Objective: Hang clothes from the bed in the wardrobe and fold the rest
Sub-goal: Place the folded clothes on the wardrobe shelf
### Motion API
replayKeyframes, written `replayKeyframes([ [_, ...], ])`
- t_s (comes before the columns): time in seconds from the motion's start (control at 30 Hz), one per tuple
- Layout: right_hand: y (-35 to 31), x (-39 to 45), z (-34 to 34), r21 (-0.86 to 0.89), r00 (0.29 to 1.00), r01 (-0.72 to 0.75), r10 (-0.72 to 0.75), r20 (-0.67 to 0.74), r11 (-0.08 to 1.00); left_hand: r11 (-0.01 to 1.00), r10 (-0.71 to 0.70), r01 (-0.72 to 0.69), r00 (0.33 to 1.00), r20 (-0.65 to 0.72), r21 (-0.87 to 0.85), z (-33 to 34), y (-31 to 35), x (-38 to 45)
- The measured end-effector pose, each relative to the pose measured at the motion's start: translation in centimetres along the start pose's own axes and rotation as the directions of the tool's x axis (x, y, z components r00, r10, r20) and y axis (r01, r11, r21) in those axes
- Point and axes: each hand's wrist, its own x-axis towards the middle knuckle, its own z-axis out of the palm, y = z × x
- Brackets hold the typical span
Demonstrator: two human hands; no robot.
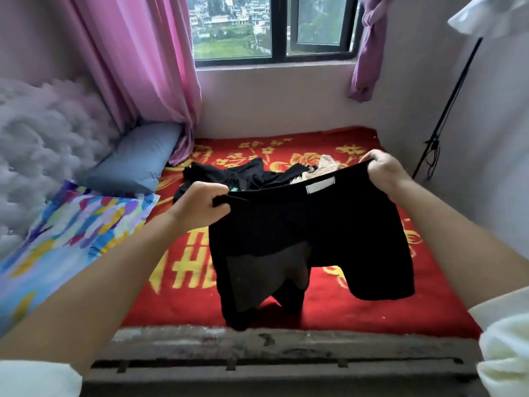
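Nearest us runs the worn footboard (257,348), with two bare forearms reaching over it. On the left we see one patterned sheet (71,224), one blue pillow (134,159) and a pink curtain (137,58). Our left hand (200,204) and right hand (383,173) each curl tightly round the waistband of one pair of black shorts (309,239), held up above the red blanket (329,305). Behind them a heap of clothes (252,173) lies on the bed. A black stand (446,110) leans at the right wall.
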Motion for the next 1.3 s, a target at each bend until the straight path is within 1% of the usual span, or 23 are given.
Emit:
replayKeyframes([
  [0.07,0.6,-1.5,0.2,-0.412,0.995,0.057,-0.017,0.101,0.91,0.991,0.09,-0.097,0.993,0.071,0.092,-0.9,0.2,-1.3],
  [0.13,1.1,-2.8,0.3,-0.592,0.974,0.121,0.021,0.228,0.797,0.98,0.144,-0.154,0.986,0.088,0.124,-1.5,0.0,-2.5],
  [0.2,0.5,-4.4,0.2,-0.573,0.945,0.14,0.064,0.322,0.807,0.991,0.117,-0.122,0.988,0.098,0.049,-2.2,0.0,-3.4],
  [0.27,-0.4,-5.8,0.2,-0.538,0.93,0.157,0.059,0.362,0.828,0.977,-0.014,0.035,0.995,0.096,-0.212,-3.5,1.2,-4.1],
  [0.37,-1.2,-7.9,0.8,-0.565,0.93,0.207,0.019,0.368,0.799,0.745,-0.119,0.176,0.984,0.131,-0.643,-5.8,3.6,-5.9],
  [0.4,-1.4,-8.6,1.1,-0.579,0.931,0.221,0.006,0.364,0.785,0.681,-0.111,0.199,0.979,0.17,-0.704,-6.4,4.5,-6.5],
  [0.43,-1.5,-9.3,1.3,-0.591,0.935,0.239,-0.018,0.354,0.77,0.681,-0.079,0.198,0.977,0.198,-0.705,-6.9,5.3,-7.2],
  [0.47,-1.5,-10.2,1.5,-0.597,0.941,0.252,-0.049,0.335,0.762,0.775,-0.023,0.137,0.982,0.188,-0.617,-7.3,6.1,-7.8],
  [0.5,-1.5,-11.0,1.6,-0.59,0.947,0.262,-0.087,0.309,0.764,0.91,0.073,-0.008,0.987,0.142,-0.415,-7.5,6.5,-8.5],
  [0.53,-1.4,-11.9,1.5,-0.582,0.952,0.278,-0.137,0.274,0.764,0.971,0.205,-0.187,0.973,0.108,-0.151,-7.5,6.7,-9.3],
  [0.6,-1.4,-13.7,1.4,-0.565,0.914,0.404,-0.332,0.231,0.72,0.852,0.399,-0.414,0.91,0.113,0.32,-8.0,6.4,-11.0],
  [0.63,-1.4,-14.6,1.5,-0.546,0.865,0.496,-0.442,0.238,0.675,0.797,0.393,-0.434,0.901,0.187,0.42,-8.6,6.4,-12.3],
  [0.67,-1.6,-15.4,1.7,-0.519,0.819,0.563,-0.517,0.248,0.643,0.756,0.367,-0.434,0.901,0.231,0.49,-8.9,5.9,-13.2],
  [0.73,-2.1,-17.0,2.2,-0.399,0.812,0.582,-0.533,0.236,0.709,0.74,0.256,-0.366,0.929,0.267,0.565,-9.4,5.2,-15.3],
  [0.8,-3.0,-18.5,2.4,-0.173,0.896,0.441,-0.42,0.145,0.88,0.753,0.119,-0.216,0.974,0.195,0.621,-10.1,4.9,-16.9],
  [0.87,-3.7,-20.4,3.3,0.087,0.959,0.256,-0.264,0.103,0.963,0.756,-0.085,0.034,0.995,0.046,0.654,-10.4,5.5,-18.4],
  [0.93,-4.2,-22.6,4.7,0.273,0.983,0.153,-0.174,0.055,0.95,0.743,-0.192,0.206,0.977,-0.093,0.637,-9.9,5.0,-19.9],
  [0.97,-4.6,-23.0,5.1,0.293,0.986,0.151,-0.165,0.025,0.944,0.74,-0.206,0.259,0.966,-0.158,0.62,-9.6,4.9,-20.1],
  [1.07,-5.0,-24.9,6.0,0.11,0.962,0.269,-0.272,0.012,0.957,0.812,-0.2,0.353,0.916,-0.347,0.465,-9.2,3.9,-22.5],
  [1.13,-5.1,-25.7,5.3,-0.125,0.924,0.357,-0.331,0.192,0.925,0.896,-0.159,0.321,0.877,-0.453,0.307,-9.1,3.1,-24.1],
  [1.2,-5.4,-26.4,4.8,-0.362,0.865,0.397,-0.213,0.454,0.843,0.952,-0.289,0.304,0.867,-0.406,-0.027,-8.9,3.1,-25.6],
  [1.23,-5.8,-26.8,4.8,-0.447,0.822,0.403,-0.102,0.56,0.798,0.922,-0.383,0.34,0.872,-0.305,-0.186,-8.7,3.3,-26.2],
  [1.3,-6.3,-27.7,5.7,-0.604,0.732,0.434,0.129,0.669,0.669,0.892,-0.421,0.383,0.897,-0.132,-0.241,-8.0,3.4,-27.4],
])
